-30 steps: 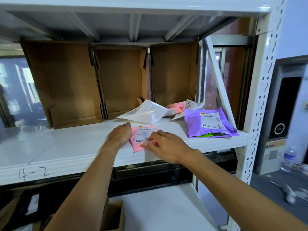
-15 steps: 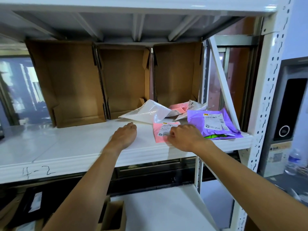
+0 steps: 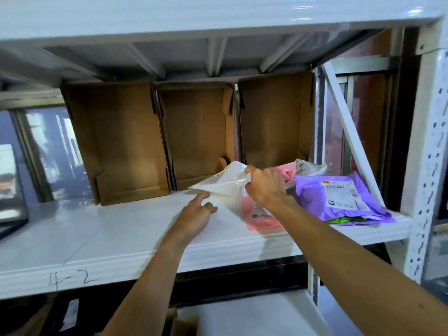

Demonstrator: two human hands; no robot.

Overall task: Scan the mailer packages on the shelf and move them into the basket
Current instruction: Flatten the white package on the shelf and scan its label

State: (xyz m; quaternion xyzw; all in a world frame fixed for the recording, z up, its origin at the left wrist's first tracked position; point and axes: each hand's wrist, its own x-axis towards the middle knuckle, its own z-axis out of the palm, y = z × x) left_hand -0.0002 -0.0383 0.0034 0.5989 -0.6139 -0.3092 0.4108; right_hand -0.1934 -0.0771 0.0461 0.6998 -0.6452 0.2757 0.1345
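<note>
**lifting the white mailer off the pile**

head view: the right hand (image 3: pixel 263 187) pinches the right edge of the white mailer (image 3: pixel 223 181), thumb on top and fingers curled under, and that edge is raised off the shelf (image 3: pixel 121 229). the left hand (image 3: pixel 196 214) is loosely spread and holds nothing. its fingertips are just below the mailer's low left corner, and whether they touch it i cannot tell. the white mailer sits at the back right of the shelf, in front of 3 open boxes (image 3: pixel 126 146). a pink mailer (image 3: pixel 257 217) lies flat just right of it, partly under the right forearm. a purple mailer (image 3: pixel 339 200) lies further right with its label (image 3: pixel 339 190) face up. no label shows on the white one. no basket or scanner is in view.

the step looks like picking up the white mailer to scan it. the film is thin and slack, so a 1-edge pinch will probably let it sag and fold. sliding the left hand flat underneath should keep it level. it likely needs turning over to find the label, and lifting it straight up should avoid dragging the pink mailer along.
</note>
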